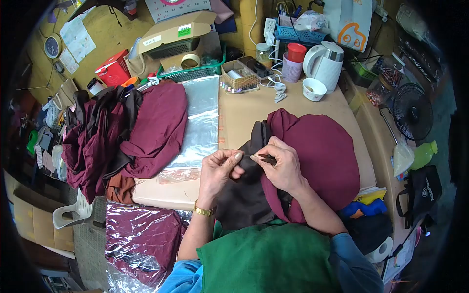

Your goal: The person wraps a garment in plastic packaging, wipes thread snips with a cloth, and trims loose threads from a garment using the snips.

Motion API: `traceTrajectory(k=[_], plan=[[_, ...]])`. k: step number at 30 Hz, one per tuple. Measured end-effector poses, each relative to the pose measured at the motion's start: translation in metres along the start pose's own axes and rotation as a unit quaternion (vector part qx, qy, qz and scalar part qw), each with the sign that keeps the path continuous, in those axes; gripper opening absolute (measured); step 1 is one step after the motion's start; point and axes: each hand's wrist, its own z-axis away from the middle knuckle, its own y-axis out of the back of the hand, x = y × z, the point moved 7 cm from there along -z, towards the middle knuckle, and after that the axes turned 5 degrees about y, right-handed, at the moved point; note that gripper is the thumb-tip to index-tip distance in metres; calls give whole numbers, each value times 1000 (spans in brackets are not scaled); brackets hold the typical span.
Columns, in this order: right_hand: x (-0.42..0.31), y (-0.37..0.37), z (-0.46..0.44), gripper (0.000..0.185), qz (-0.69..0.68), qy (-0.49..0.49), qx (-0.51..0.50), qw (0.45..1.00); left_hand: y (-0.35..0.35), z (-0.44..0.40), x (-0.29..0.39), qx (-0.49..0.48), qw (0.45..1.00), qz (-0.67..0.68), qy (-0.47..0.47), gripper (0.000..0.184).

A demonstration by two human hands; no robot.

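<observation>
My left hand (221,167) is raised in front of me, its thumb and forefinger pinched together. Whatever they hold is too fine to make out. Close by on the right, my right hand (282,165) is closed around a narrow dark object (266,158), whose kind I cannot tell. Beneath both hands lies a bunched garment, with dark brown lining cloth (244,195) on the left and maroon cloth (325,151) spreading right. Its lower edge meets the green cloth (268,259) over my lap.
More maroon garments (156,127) are heaped at the table's left, beside clear plastic bags (198,117). A plastic-wrapped maroon bundle (141,239) lies lower left. Along the back stand a green basket (222,56), a wicker basket (242,80), a white bowl (314,89) and an electric kettle (325,66).
</observation>
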Motion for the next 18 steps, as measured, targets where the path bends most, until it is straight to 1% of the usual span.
traceTrajectory(k=[1, 2, 3, 4, 5, 6, 8, 9, 10, 12, 16, 18], plan=[[3, -1, 2, 14, 9, -13, -22, 1000, -2, -1, -4, -2, 1000, 1, 1, 28], [5, -2, 3, 16, 19, -26, -45, 998, -5, 0, -5, -6, 998, 60, -6, 21], [1, -1, 1, 16, 20, -25, -44, 999, -6, 0, -6, -9, 993, 119, -14, 14], [-9, 4, -2, 19, 55, -20, -21, 998, -8, -1, -8, -9, 993, 120, -14, 14], [-16, 8, -5, 23, 89, -14, 2, 996, -9, -1, -6, -21, 986, 162, -36, 14], [-19, 10, -5, 23, 89, -13, 3, 996, -9, -1, -4, -33, 977, 204, -58, 15], [-27, 9, -5, 29, 153, 25, -19, 988, -10, 1, -1, -42, 971, 229, -54, 15], [-31, 11, -5, 29, 153, 25, -17, 988, -11, 2, 0, -50, 965, 254, -48, 15], [-40, 11, -6, 28, 176, 55, -26, 982, -12, 2, 0, -51, 965, 253, -49, 15], [-50, 8, -4, 30, 226, 99, -31, 969, -13, 3, -2, -62, 953, 294, -46, 15], [-51, 1, -4, 28, 233, 116, -42, 965, -16, 1, -5, -77, 954, 281, -72, 13], [-55, 4, -8, 30, 230, 108, -35, 967, -16, 4, 0, -42, 957, 279, -69, 12]])
